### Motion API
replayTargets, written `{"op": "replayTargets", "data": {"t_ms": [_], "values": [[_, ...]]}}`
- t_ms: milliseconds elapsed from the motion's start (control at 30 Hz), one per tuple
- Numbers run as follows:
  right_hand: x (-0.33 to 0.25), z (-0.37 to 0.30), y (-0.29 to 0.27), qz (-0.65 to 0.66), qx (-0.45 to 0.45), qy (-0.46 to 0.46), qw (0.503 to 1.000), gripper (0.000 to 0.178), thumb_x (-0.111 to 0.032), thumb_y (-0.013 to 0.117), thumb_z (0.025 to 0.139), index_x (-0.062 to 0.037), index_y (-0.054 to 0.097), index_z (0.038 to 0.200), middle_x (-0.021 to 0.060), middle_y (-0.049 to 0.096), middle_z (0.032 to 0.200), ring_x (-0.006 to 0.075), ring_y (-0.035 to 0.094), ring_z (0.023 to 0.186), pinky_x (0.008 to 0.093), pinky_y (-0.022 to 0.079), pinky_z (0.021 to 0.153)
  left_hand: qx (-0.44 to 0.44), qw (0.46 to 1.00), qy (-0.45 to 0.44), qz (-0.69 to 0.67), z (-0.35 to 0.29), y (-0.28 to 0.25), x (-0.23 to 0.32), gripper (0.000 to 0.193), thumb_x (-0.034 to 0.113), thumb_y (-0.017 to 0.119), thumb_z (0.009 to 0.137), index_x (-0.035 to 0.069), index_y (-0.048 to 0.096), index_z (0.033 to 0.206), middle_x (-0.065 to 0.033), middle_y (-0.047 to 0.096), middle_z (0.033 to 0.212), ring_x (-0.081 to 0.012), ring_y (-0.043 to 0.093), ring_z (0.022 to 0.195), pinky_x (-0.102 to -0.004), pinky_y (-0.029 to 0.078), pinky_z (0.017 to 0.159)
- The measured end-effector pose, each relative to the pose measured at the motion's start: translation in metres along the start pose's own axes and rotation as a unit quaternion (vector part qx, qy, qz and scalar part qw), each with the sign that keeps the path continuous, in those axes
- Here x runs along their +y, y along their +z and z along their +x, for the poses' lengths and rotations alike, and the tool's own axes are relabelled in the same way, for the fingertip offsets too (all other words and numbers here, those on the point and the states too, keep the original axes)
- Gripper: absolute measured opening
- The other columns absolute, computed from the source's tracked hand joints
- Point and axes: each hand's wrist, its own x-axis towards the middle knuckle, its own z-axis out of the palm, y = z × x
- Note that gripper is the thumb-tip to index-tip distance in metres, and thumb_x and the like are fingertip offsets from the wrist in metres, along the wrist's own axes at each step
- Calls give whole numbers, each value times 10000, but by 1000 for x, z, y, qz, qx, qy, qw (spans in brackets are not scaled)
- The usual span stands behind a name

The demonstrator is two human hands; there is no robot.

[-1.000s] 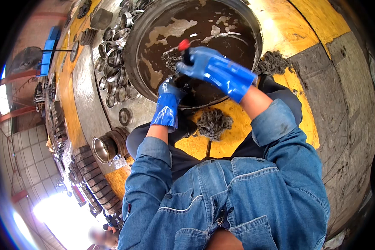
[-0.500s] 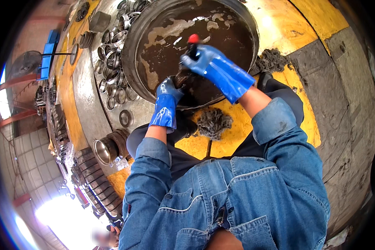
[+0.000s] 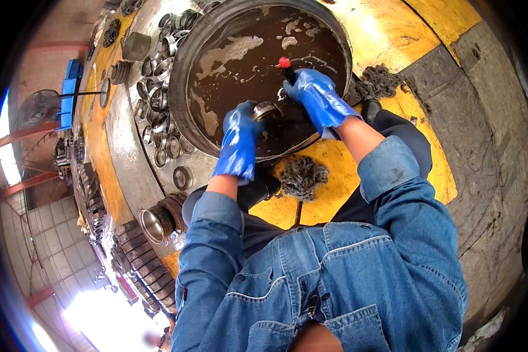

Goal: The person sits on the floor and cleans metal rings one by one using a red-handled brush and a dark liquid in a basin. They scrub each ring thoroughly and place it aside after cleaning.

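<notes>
Both my hands, in blue rubber gloves, are over a wide round metal basin (image 3: pixel 180 97) of dark brown liquid. My left hand (image 3: pixel 240 120) is closed on the left side of a shiny metal ring (image 3: pixel 266 110), held tilted above the liquid near the basin's near side; the glove is slightly blurred. Farther right, my right hand (image 3: pixel 312 87) is wrapped round a black handle with a red end (image 3: pixel 284 62) pointing up and away. The tool's working end is hidden. A gap separates it from the ring. Pale foam patches float on the liquid.
Many metal rings (image 3: pixel 158 97) crowd the sheet-metal surface left of the basin, with one loose ring (image 3: pixel 182 178) nearer me. Larger metal cylinders (image 3: pixel 156 225) lie by my left knee. Grey fibre clumps sit between my legs (image 3: pixel 303 178) and right of the basin (image 3: pixel 380 82).
My right hand with the red-ended tool has moved right, away from my left hand. The metal ring in my left hand now shows, raised slightly over the liquid. The whole view has shifted slightly.
</notes>
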Motion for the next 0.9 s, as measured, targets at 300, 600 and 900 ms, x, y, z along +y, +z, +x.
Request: {"op": "replayTargets", "data": {"t_ms": [300,600,900], "values": [[-54,-57,15,120,-12,-283,952,538,-558,730,927,-53,757,1112,176,776,1015,302,752,946,438,589,898,-27,993,20,-116,-10,34,-64,524,371,869,777,82,749,1198,-152,786,1091,-289,753,1023,-383,583,916],[-14,-39,2,203,34,-134,969,434,-498,670,969,-96,759,1105,149,781,1004,307,757,918,414,586,864,-5,990,-41,-132,-8,38,-63,602,409,908,704,110,752,1202,-114,782,1113,-280,743,1031,-378,572,947],[-5,-36,29,178,-15,-173,968,503,-554,709,920,-74,769,1058,166,768,940,344,740,913,440,577,870,-27,990,-38,-136,-10,30,-56,562,408,887,745,116,761,1209,-130,765,1201,-295,730,1106,-379,564,985]]}}
